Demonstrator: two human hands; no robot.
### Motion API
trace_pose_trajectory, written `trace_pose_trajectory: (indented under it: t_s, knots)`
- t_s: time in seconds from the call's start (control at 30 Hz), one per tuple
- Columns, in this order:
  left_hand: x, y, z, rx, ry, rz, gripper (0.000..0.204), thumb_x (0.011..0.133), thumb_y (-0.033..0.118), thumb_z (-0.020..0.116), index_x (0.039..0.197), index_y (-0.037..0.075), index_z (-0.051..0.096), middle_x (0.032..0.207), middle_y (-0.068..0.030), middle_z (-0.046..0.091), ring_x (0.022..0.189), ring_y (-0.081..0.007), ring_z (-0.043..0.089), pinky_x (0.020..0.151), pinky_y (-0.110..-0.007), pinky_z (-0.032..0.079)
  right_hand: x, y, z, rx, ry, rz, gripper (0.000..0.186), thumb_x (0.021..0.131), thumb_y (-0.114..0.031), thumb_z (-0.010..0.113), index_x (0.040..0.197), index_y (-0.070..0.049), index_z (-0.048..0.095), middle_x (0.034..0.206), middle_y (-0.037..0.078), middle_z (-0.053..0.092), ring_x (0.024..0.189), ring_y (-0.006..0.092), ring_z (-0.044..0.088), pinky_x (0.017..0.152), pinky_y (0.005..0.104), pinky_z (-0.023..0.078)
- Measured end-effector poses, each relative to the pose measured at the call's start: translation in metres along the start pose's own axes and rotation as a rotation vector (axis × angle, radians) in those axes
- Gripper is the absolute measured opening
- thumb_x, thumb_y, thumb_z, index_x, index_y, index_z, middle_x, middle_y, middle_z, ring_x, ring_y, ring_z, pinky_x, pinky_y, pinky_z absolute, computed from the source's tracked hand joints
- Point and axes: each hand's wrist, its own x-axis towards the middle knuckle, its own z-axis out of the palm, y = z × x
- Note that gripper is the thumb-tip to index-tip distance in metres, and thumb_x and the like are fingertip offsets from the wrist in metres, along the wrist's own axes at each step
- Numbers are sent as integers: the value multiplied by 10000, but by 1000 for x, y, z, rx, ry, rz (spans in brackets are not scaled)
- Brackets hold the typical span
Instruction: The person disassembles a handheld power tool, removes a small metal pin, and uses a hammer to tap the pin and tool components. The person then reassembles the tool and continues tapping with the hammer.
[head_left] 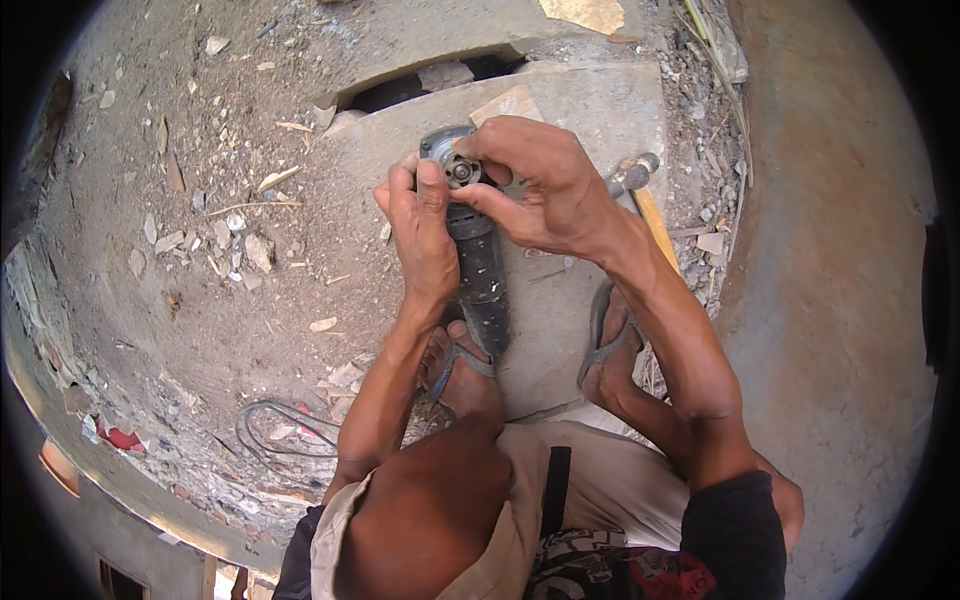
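Observation:
A black angle grinder (477,280) lies lengthwise between my feet on a concrete slab (555,340), its head toward the top of the view, with a metal spindle fitting (461,172) facing up and no disc visible. My left hand (418,225) is closed on the left side of the grinder's head, thumb beside the fitting. My right hand (535,185) reaches over from the right, curled with thumb and forefinger on the metal fitting at the spindle; part of the fitting is hidden by these fingers.
A hammer (650,225) with a yellow handle lies right of the slab. A dark gap (365,95) opens above it. Rubble (255,250) covers the left ground, with a looped cable (255,420) at lower left. A smooth concrete surface (830,280) runs along the right.

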Motion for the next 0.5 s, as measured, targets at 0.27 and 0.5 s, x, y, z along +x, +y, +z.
trace_pose_trajectory:
  t_s: [0.27, 0.5]
  knots:
    - [2, -4, 9, 41, 123, -40, 575, 1087, 554, 501, 1222, 2, 587, 1111, -116, 418, 1072, -198, 367, 1019, -363, 320, -3, 3, 1, 59, 16, 32, 251, 811, -73, 813, 979, -16, 636, 739, 102, 527, 655, 280, 525, 612, 412, 437]
    - [3, -15, 9, -99, 137, -13, 549, 1089, 533, 514, 1226, 6, 582, 1124, -111, 418, 1072, -187, 366, 1006, -358, 330, -10, 2, 8, 57, 92, 62, 352, 797, -71, 833, 1116, -18, 696, 762, 85, 557, 674, 241, 562, 633, 370, 473]
